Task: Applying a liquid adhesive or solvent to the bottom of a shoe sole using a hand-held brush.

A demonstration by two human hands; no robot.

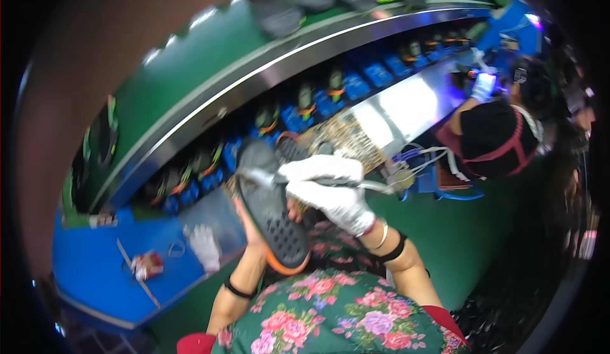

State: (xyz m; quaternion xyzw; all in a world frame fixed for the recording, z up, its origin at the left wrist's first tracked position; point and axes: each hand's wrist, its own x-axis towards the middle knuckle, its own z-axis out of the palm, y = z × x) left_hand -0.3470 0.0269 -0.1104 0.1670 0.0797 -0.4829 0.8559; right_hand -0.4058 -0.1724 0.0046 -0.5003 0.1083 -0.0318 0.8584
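A dark grey shoe sole [265, 204] with an orange heel edge and a patch of holes near the heel is tilted up in front of me. My left hand [250, 225], bare, is closed around it from below, fingertips showing at its right side. On my right hand [333, 192] is a white glove. Its fingers are pinched around a slim brush-like tool [274, 178], whose blurred pale tip lies over the upper inside face of the sole. From that hand a thin pale tube [376, 186] runs off to the right.
Along the conveyor stand several shoes [305, 98] beside blue holders [356, 85]. More soles lie on the green upper belt [190, 81]. A blue table [101, 262] at left carries white gloves [203, 247] and a small red-and-white packet [147, 265]. A co-worker [492, 135] sits at right.
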